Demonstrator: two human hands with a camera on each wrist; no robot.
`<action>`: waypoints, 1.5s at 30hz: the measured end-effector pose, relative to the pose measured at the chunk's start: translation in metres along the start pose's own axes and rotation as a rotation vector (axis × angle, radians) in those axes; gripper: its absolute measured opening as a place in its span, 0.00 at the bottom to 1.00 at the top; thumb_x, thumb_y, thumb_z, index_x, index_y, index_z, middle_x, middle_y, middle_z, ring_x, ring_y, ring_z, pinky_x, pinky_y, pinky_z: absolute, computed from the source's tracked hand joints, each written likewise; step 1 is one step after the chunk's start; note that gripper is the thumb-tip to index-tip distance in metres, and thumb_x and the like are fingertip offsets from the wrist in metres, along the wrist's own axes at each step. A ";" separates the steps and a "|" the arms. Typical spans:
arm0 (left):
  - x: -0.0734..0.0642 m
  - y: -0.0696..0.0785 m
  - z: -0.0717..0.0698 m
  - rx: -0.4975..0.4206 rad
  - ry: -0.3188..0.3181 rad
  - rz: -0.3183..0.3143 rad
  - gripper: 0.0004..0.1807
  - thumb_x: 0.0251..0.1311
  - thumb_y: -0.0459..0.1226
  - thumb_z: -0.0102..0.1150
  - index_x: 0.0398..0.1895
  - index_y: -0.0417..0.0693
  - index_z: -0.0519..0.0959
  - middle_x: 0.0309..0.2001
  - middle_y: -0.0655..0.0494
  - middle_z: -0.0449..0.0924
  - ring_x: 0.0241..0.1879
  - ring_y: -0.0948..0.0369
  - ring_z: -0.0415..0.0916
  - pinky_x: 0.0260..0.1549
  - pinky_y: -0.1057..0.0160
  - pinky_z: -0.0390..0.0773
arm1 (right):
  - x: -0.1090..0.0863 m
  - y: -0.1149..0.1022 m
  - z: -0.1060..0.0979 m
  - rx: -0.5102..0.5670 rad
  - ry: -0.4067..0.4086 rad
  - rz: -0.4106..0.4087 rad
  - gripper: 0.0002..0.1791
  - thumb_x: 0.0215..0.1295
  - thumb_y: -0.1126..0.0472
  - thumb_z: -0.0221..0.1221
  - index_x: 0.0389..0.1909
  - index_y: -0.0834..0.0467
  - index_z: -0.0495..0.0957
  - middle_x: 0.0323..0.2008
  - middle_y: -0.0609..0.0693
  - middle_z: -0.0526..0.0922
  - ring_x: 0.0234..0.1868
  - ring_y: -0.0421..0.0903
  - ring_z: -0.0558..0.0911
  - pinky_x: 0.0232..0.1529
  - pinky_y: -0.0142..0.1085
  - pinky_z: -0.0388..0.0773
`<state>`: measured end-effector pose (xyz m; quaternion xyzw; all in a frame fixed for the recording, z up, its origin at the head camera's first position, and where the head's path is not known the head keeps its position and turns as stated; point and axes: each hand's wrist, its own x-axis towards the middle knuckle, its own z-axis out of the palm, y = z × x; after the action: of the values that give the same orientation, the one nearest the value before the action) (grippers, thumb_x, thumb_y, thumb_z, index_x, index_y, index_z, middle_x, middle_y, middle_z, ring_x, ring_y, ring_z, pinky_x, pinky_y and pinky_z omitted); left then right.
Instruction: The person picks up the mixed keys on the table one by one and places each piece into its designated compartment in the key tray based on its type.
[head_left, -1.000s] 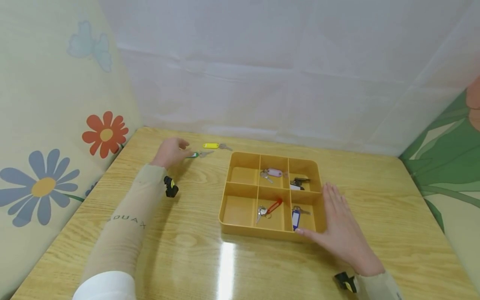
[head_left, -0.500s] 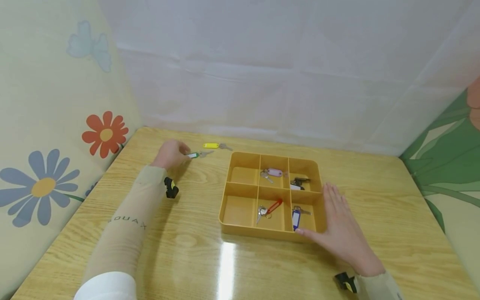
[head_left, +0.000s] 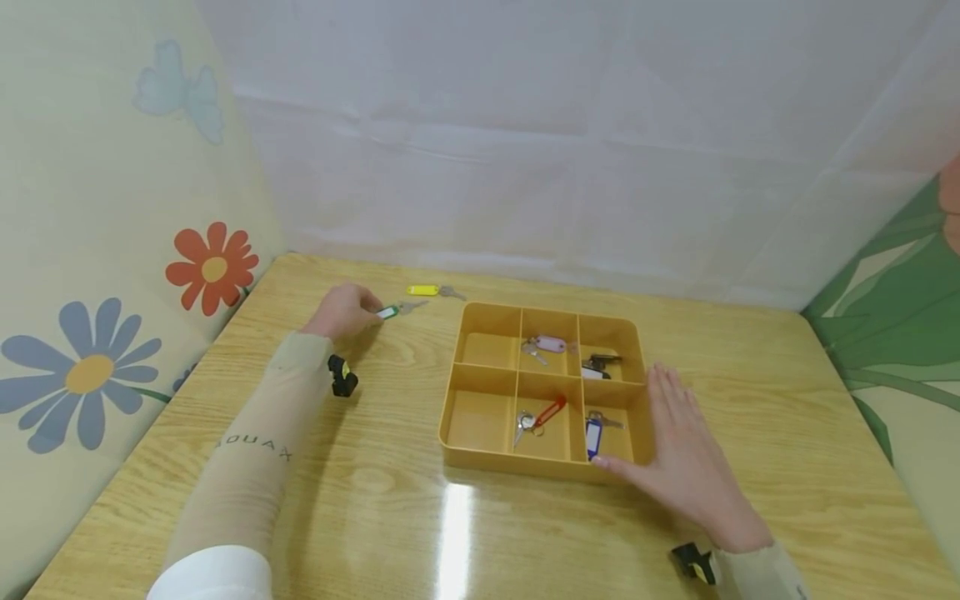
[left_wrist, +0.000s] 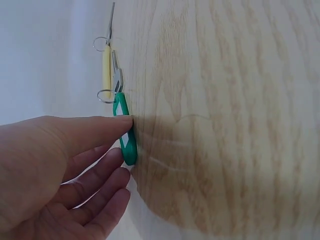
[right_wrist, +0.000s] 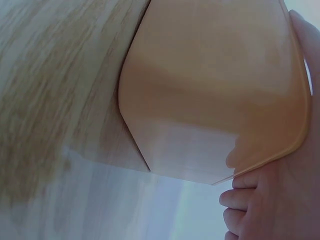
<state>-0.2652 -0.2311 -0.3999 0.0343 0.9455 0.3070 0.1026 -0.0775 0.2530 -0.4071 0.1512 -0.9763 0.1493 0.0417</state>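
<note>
My left hand (head_left: 343, 312) pinches a green key tag (left_wrist: 128, 142) by its end, at the far left of the table. A key on a ring (left_wrist: 117, 80) points away from the fingers. Just behind it lies a yellow key tag (head_left: 423, 290) with its own key. At the right corner of an orange six-part organizer box (head_left: 480, 457), my right hand (head_left: 693, 462) rests with straight fingers along the side and the thumb on the front rim. Inside the box are a pink tag (head_left: 551, 343), a red tag (head_left: 551, 411) and a blue tag (head_left: 593, 437), all with keys.
The back right compartment holds a dark key (head_left: 602, 359) with a black-and-white tag. Both left compartments show bare floors. A white cloth (head_left: 525, 150) hangs behind the wooden table (head_left: 360, 500), and flower-printed panels (head_left: 82, 208) stand at the sides.
The left fingers have closed in on the green tag, which has turned slightly and shows more of its white label. The right hand and the box stay put.
</note>
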 end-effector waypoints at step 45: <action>-0.005 -0.014 -0.002 -0.113 0.190 0.014 0.19 0.69 0.43 0.65 0.49 0.34 0.82 0.50 0.36 0.81 0.49 0.43 0.77 0.48 0.45 0.78 | 0.001 0.000 0.000 -0.041 0.021 -0.029 0.71 0.57 0.22 0.59 0.80 0.66 0.33 0.80 0.61 0.34 0.79 0.62 0.41 0.77 0.47 0.33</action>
<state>-0.2612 -0.2445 -0.4060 0.0059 0.9319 0.3625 0.0122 -0.0787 0.2521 -0.4073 0.1629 -0.9763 0.1303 0.0573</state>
